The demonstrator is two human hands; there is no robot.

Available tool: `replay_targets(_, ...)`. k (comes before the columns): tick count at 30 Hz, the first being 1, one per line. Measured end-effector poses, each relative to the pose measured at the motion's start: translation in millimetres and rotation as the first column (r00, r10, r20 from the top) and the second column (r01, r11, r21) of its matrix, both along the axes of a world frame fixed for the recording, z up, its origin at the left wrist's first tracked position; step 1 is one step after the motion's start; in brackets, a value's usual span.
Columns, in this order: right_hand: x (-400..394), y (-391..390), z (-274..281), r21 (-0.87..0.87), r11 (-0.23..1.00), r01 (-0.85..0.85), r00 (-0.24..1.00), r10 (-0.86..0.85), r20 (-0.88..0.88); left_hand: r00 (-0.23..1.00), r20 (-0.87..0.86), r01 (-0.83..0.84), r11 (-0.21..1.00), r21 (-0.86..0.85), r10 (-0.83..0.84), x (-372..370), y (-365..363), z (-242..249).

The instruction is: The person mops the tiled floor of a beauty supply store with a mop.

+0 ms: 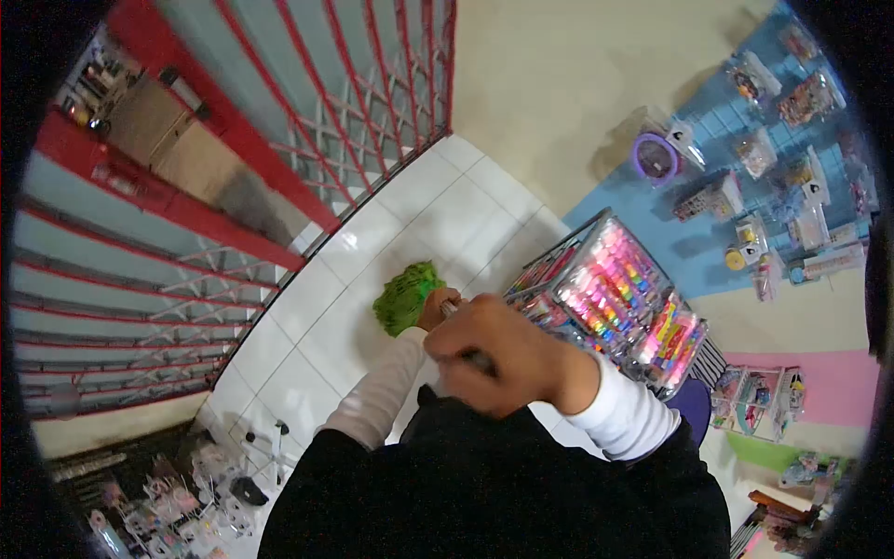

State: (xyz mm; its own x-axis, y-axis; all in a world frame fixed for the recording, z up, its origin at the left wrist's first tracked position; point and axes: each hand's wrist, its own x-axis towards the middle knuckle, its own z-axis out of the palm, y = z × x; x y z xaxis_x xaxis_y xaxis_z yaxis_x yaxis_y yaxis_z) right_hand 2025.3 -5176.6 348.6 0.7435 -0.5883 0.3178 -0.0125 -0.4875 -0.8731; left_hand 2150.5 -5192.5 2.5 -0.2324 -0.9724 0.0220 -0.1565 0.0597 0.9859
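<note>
Green stringy mop head point(407, 296) on white-tiled floor point(321, 359), near edge along red metal gate point(312, 219). Left grip point(433, 310) wrapped round slim pale handle point(450, 306); right grip point(510, 349) blurred, curled, apparently round same handle. Best: even pressure, overlapping strokes.

Mop head point(406, 296): I see bright green, shaggy strands bunched in one rounded clump.
Placement: from here it appears to rest on the white floor tiles point(372, 233).
Mop handle point(450, 307): held, rising toward my camera; I make out only a short greyish stretch, the rest hidden.
</note>
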Motion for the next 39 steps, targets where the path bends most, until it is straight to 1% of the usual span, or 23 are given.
replay_targets(4, -38, -26, -9, -0.024, 1.0, 0.008, 0.989, -0.011, -0.149, 0.993, -0.11, -0.044, 0.993, -0.105, 0.032, -71, -56, -7)
replay_targets(7, -68, -51, -29, -0.078, 0.997, -0.008, 0.986, -0.005, -0.168, 0.991, -0.125, -0.073, 0.977, -0.202, 0.049, -113, -94, -8)
replay_targets(10, -101, -72, -56, -0.069, 0.996, -0.062, 0.988, 0.051, -0.143, 0.994, -0.102, -0.069, 0.949, -0.308, 0.039, -147, -125, -5)
replay_targets(13, -136, -90, -64, -0.114, 0.993, 0.013, 1.0, -0.011, 0.015, 0.999, -0.051, -0.028, 0.912, -0.409, 0.008, -173, -149, -1)
replay_targets(14, -148, -96, -60, -0.08, 0.996, 0.029, 0.998, -0.024, 0.055, 1.0, 0.003, 0.023, 0.908, -0.418, -0.024, -179, -157, -1)
replay_targets(15, -159, -100, -60, -0.084, 0.995, 0.05, 0.996, -0.044, 0.078, 0.995, 0.075, 0.095, 0.907, -0.41, -0.07, -185, -165, 1)
replay_targets(16, -169, -104, -59, -0.092, 0.993, 0.072, 0.993, -0.063, 0.098, 0.967, 0.212, 0.21, 0.91, -0.358, -0.14, -189, -174, 3)
replay_targets(18, -186, -112, -60, -0.095, 0.984, 0.153, 0.978, -0.137, 0.159, 0.944, 0.245, 0.29, 0.91, -0.297, -0.221, -201, -185, 7)
replay_targets(19, -195, -116, -59, -0.084, 0.979, 0.185, 0.972, -0.169, 0.162, 0.929, 0.259, 0.33, 0.905, -0.267, -0.263, -208, -192, 9)
replay_targets(21, -209, -123, -56, -0.055, 0.966, 0.253, 0.956, -0.241, 0.167, 0.916, 0.272, 0.354, 0.915, -0.197, -0.296, -218, -202, 11)
replay_targets(22, -215, -129, -50, -0.006, 0.966, 0.259, 0.953, -0.255, 0.164, 0.907, 0.279, 0.368, 0.916, -0.161, -0.316, -222, -208, 11)
replay_targets(25, -224, -148, -49, 0.05, 0.942, 0.331, 0.914, -0.334, 0.23, 0.874, 0.292, 0.416, 0.908, -0.037, -0.388, -229, -229, 24)
replay_targets(26, -224, -155, -47, 0.121, 0.924, 0.362, 0.889, -0.381, 0.256, 0.882, 0.261, 0.419, 0.907, -0.047, -0.393, -231, -238, 20)
replay_targets(28, -224, -174, -40, 0.16, 0.891, 0.426, 0.857, -0.453, 0.245, 0.895, 0.195, 0.419, 0.906, -0.058, -0.402, -232, -255, 12)
replay_targets(30, -221, -196, -41, 0.172, 0.855, 0.489, 0.82, -0.518, 0.242, 0.878, 0.255, 0.423, 0.906, -0.019, -0.405, -230, -270, 24)
replay_targets(31, -217, -208, -41, 0.141, 0.872, 0.469, 0.827, -0.49, 0.278, 0.869, 0.288, 0.421, 0.907, -0.002, -0.403, -228, -279, 34)
replay_targets(33, -208, -232, -37, 0.068, 0.9, 0.431, 0.834, -0.426, 0.351, 0.85, 0.24, 0.487, 0.873, -0.021, -0.468, -218, -294, 52)
replay_targets(34, -203, -238, -36, 0.053, 0.89, 0.454, 0.835, -0.445, 0.322, 0.838, 0.217, 0.52, 0.854, -0.033, -0.502, -212, -301, 56)
replay_targets(36, -194, -239, -36, 0.027, 0.864, 0.503, 0.832, -0.493, 0.255, 0.833, 0.249, 0.526, 0.847, -0.082, -0.493, -205, -308, 49)
replay_targets(37, -190, -243, -36, 0.036, 0.868, 0.496, 0.827, -0.484, 0.286, 0.831, 0.26, 0.53, 0.842, -0.105, -0.491, -203, -309, 44)
replay_targets(39, -183, -250, -35, 0.05, 0.872, 0.487, 0.812, -0.473, 0.342, 0.831, 0.178, 0.547, 0.833, -0.085, -0.528, -199, -315, 27)
